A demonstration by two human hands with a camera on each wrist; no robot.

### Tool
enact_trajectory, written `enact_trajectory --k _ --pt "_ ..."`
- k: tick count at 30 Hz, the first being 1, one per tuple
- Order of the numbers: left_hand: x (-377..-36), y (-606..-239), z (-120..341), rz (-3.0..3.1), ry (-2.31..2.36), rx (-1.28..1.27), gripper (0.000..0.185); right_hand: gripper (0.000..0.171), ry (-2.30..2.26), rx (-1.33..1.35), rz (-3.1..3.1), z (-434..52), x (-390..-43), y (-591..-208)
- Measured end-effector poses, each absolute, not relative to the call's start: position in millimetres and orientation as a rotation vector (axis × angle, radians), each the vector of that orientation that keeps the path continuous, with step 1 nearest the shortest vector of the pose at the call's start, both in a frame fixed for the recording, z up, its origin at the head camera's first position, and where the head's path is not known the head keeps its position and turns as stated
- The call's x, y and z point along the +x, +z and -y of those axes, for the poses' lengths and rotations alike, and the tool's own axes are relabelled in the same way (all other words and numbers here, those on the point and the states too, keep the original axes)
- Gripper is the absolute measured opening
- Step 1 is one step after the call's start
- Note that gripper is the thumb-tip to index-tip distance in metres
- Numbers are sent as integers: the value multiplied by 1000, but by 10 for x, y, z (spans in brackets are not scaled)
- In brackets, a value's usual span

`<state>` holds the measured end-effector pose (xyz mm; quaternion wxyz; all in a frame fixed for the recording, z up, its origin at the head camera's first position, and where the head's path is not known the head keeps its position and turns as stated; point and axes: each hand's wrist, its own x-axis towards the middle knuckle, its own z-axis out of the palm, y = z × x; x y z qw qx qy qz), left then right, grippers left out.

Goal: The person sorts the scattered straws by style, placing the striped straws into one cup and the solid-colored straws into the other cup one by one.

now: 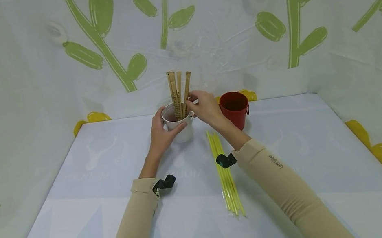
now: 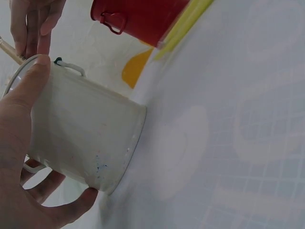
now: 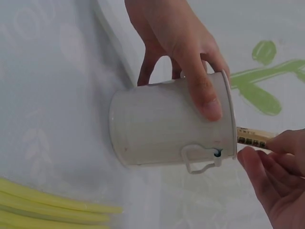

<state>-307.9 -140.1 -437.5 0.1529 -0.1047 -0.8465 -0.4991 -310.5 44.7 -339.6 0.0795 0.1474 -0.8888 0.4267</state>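
A white metal bucket (image 1: 182, 132) with small side handles stands upright near the back of the table. My left hand (image 1: 162, 133) grips it from the left, thumb across the front near the rim and fingers round the far side. Several paper-wrapped chopsticks (image 1: 174, 92) with dark print stand in the bucket, their upper ends well above the rim. My right hand (image 1: 207, 106) pinches the rightmost wrapped pair (image 3: 251, 137) between thumb and fingers, just over the rim. That pair leans to the right, its lower end hidden inside the bucket.
A red bucket (image 1: 238, 118) stands to the right of the white one, behind my right forearm. Several thin yellow sticks (image 1: 224, 171) lie in a bundle on the table (image 1: 116, 212), in front of the buckets. A flower-printed sheet (image 1: 219, 57) hangs behind the table's back edge.
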Motion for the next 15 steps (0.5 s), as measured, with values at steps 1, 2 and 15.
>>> enact_trajectory --k 1,2,15 --pt "-3076 -4373 1402 2429 -1433 -300 95 34 1239 447 2669 -447 -3099 -3394" --pt "-3074 -4370 1402 2430 -1434 -298 95 35 1200 448 2681 -447 -3090 -3392" --pt "-3051 -4354 1404 2431 -1435 -300 96 47 1215 474 2818 -582 -2932 -3559"
